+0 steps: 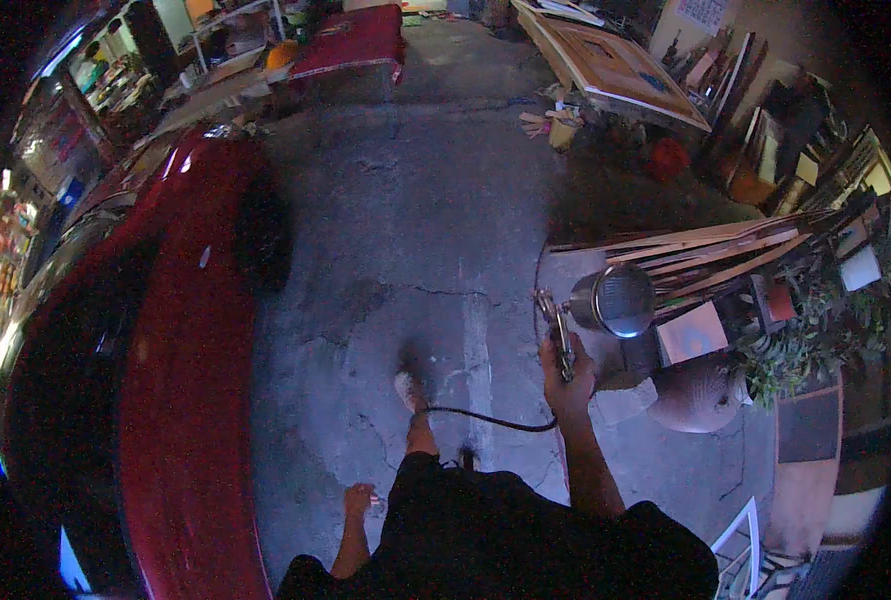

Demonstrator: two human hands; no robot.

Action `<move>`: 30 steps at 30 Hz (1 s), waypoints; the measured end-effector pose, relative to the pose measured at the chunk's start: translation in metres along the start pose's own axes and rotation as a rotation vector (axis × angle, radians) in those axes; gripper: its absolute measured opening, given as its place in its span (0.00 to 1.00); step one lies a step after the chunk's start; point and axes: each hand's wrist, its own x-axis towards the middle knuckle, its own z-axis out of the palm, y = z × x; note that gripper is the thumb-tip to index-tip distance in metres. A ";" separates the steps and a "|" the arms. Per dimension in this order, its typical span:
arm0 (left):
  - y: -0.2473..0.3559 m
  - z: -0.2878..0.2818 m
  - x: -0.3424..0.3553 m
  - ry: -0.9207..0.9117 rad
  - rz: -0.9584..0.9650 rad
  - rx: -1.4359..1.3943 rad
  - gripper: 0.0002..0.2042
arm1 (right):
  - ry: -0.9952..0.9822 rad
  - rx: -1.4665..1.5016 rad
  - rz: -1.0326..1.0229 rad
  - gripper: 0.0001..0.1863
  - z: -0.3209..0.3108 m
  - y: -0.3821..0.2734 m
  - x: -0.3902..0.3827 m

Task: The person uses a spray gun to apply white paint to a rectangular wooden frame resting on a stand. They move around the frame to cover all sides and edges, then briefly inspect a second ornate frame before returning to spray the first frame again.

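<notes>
My right hand [568, 375] is wrapped round the handle of a metal spray gun [561, 340], raised over the floor right of my body. A round metallic cup [615, 300] sits at the gun's right side. From below this hand a dark hose [485, 415] sags across to the left, passing by my foot [405, 388]. Low beside my body, my left hand [361, 498] hangs with its fingers curled. A small pale spot shows at the fingers, too blurred to name. Along my left stretches a glossy red car [180, 400], apart from both hands.
Long wooden strips [715, 245], a green plant [795, 345] and a rounded sack-like thing [700, 395] lie to the right. A framed wooden panel [615, 65] rests at the far right. Ahead stands a table with a red cover [350, 45]. The concrete floor [405, 220] is cracked.
</notes>
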 end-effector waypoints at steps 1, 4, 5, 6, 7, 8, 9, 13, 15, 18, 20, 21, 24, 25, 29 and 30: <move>0.009 -0.006 0.019 -0.052 -0.176 -0.224 0.19 | -0.012 0.038 -0.001 0.09 0.014 -0.003 0.020; 0.012 -0.022 0.064 -0.123 -0.398 -0.245 0.21 | -0.046 0.100 -0.006 0.10 0.060 -0.020 0.073; 0.022 -0.034 0.079 -0.212 -0.430 -0.405 0.22 | -0.054 0.063 0.001 0.10 0.070 -0.023 0.085; 0.040 -0.045 0.089 -0.312 -0.462 -0.565 0.23 | -0.060 0.016 0.009 0.10 0.075 -0.024 0.099; 0.046 -0.064 0.107 -0.383 -0.497 -0.722 0.23 | -0.051 -0.023 0.003 0.10 0.085 -0.029 0.116; 0.056 -0.082 0.130 -0.380 -0.401 -0.667 0.23 | -0.041 -0.066 -0.002 0.11 0.092 -0.034 0.132; 0.066 -0.102 0.158 -0.381 -0.305 -0.611 0.23 | -0.031 -0.112 -0.006 0.11 0.099 -0.038 0.148; 0.084 -0.172 0.271 -0.361 -0.007 -0.419 0.22 | 0.006 0.042 0.008 0.12 0.156 -0.050 0.202; 0.118 -0.203 0.334 -0.428 -0.036 -0.610 0.21 | -0.008 0.036 -0.002 0.12 0.176 -0.056 0.231; 0.167 -0.244 0.416 -0.760 -0.118 -1.143 0.20 | -0.018 -0.090 -0.024 0.11 0.183 -0.044 0.261; 0.219 -0.250 0.472 -1.416 -0.124 -1.695 0.18 | 0.095 0.022 -0.043 0.11 0.205 -0.026 0.293; 0.243 -0.248 0.492 -1.134 -0.072 -1.460 0.17 | 0.143 0.085 -0.058 0.11 0.215 -0.015 0.311; 0.294 -0.257 0.537 -0.514 0.067 -0.902 0.16 | 0.039 0.045 0.004 0.10 0.212 -0.023 0.364; 0.318 -0.259 0.548 -0.485 0.113 -0.837 0.17 | 0.046 0.031 0.017 0.11 0.213 -0.009 0.387; 0.381 -0.289 0.588 -0.531 0.008 -0.897 0.18 | 0.083 0.134 0.085 0.13 0.225 0.009 0.476; 0.406 -0.287 0.595 -0.563 0.006 -0.927 0.18 | 0.123 0.151 0.037 0.11 0.231 0.016 0.497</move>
